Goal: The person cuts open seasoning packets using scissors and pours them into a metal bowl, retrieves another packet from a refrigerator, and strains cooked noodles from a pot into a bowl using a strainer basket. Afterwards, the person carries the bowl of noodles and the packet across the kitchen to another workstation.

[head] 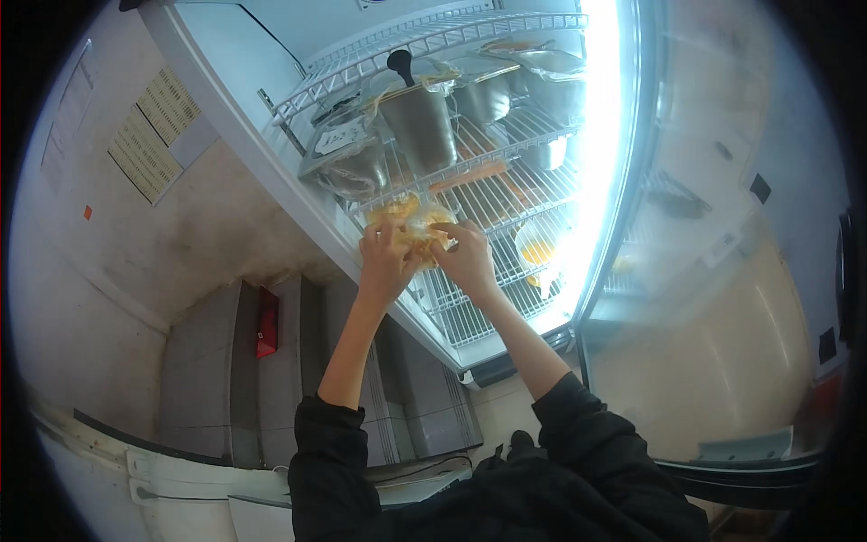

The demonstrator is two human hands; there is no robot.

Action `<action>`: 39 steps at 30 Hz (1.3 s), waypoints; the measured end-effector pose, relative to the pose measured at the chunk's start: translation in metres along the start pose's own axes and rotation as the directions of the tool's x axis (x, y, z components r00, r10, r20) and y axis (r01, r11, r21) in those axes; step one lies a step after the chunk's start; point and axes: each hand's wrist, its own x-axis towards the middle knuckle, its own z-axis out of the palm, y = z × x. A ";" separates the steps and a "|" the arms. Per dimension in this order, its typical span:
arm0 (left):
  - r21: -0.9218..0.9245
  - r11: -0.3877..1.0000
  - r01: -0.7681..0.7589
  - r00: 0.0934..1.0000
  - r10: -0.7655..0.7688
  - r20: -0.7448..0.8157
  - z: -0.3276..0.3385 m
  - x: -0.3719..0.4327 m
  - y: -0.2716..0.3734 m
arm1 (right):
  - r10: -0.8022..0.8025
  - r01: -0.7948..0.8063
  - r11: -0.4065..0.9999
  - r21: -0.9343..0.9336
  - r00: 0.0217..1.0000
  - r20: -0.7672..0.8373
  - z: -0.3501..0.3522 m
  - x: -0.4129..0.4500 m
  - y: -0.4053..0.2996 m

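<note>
Both arms reach into an open upright fridge, where a clear plastic bag of yellow-orange food (430, 220) is between my hands. The fingers of my left hand (385, 261) grip the bag's near left side. On its right, my right hand (469, 256) pinches the plastic between thumb and forefinger. What exactly the bag contains is too blurred to tell. More yellow-orange food in plastic (401, 204) shows just behind my left fingers. Above the hands, a tall steel container (421, 132) with a black handle sticking out stands on a wire shelf (477, 146).
Film-covered steel containers (349, 166) crowd the shelf's left side. Lower right sits a bowl with yellow food (538, 254). The glass door (677, 237) stands open at right, beside a bright light strip (606, 135). Grey tiled steps (278, 379) and a red object (268, 322) are left.
</note>
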 end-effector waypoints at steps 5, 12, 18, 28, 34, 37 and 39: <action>-0.021 1.000 -0.012 0.998 0.011 -0.066 0.002 -0.004 0.001 | -0.170 0.169 0.985 -0.037 0.985 -0.025 -0.005 -0.001 -0.004; 0.120 0.991 -0.054 0.991 0.068 -0.119 0.010 -0.003 0.006 | -0.055 0.055 0.999 0.001 0.997 -0.050 -0.007 0.016 0.003; 0.090 0.995 0.053 0.980 -0.034 -0.197 0.012 -0.001 0.013 | -0.541 0.513 0.819 -0.258 0.840 -0.046 -0.001 0.009 0.012; -0.133 0.967 0.218 0.940 -0.244 -0.237 0.018 -0.008 0.021 | -0.231 0.329 0.878 -0.347 0.928 0.293 -0.012 0.007 -0.009; -0.244 0.931 0.271 0.905 -0.333 -0.265 0.025 -0.011 0.014 | -0.156 0.207 0.937 -0.281 0.969 0.193 0.012 -0.003 -0.011; -0.173 0.947 0.272 0.906 -0.313 -0.285 0.026 -0.021 0.016 | -0.173 0.227 0.953 -0.202 0.953 0.250 0.009 0.006 -0.004; -0.131 0.958 0.255 0.916 -0.283 -0.285 0.026 -0.030 0.027 | -0.218 0.264 0.952 -0.156 0.940 0.263 0.006 0.012 0.006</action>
